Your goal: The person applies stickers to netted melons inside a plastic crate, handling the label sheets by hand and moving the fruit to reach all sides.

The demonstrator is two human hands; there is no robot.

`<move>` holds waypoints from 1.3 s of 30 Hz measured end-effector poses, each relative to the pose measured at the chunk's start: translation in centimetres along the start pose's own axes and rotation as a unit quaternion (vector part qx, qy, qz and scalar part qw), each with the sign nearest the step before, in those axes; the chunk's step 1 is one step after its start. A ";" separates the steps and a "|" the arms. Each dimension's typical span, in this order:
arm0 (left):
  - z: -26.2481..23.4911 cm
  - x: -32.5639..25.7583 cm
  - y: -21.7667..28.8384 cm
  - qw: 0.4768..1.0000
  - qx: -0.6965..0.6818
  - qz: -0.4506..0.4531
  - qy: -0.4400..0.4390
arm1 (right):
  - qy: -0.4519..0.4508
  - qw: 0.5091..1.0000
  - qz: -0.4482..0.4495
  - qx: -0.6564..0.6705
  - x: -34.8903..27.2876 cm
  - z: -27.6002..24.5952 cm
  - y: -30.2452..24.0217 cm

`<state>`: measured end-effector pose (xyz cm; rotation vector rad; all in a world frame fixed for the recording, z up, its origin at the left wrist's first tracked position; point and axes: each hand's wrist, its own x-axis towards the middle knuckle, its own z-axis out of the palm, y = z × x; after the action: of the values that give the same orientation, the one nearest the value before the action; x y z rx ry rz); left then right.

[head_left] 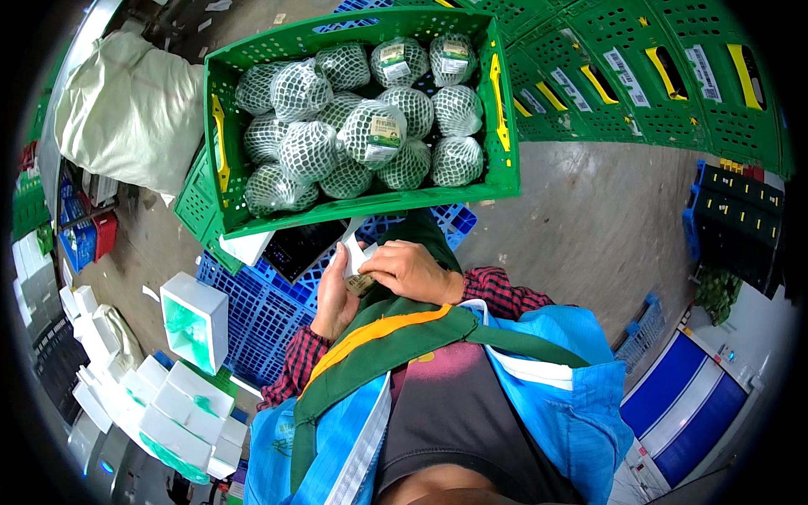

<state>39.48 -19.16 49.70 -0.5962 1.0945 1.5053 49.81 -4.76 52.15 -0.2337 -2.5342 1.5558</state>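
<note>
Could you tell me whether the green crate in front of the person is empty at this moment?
No, the green crate is filled with round green produce wrapped in white foam netting, some pieces bearing small labels.

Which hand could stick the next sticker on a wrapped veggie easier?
Probably the right hand: it pinches a label on top. The left hand cradles the sticker sheet underneath, below the green crate of netted vegetables.

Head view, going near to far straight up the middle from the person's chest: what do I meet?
Green apron strap → right hand and left hand on small paper labels → green crate's near wall → net-wrapped green produce.
</note>
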 end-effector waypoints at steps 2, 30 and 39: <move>-0.1 0.0 0.0 0.999 -0.033 0.008 0.002 | -0.003 0.999 0.018 0.046 0.5 -0.6 -0.2; -1.3 -2.2 0.5 0.992 0.089 0.084 0.002 | -0.079 0.968 0.194 0.139 6.3 -8.9 7.9; -1.1 -0.5 0.0 0.988 0.115 0.088 -0.053 | -0.065 0.994 0.042 0.074 0.4 -1.2 0.0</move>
<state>39.41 -20.34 49.68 -0.2637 1.2419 1.5145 49.64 -3.62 52.74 -0.2298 -2.5171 1.8378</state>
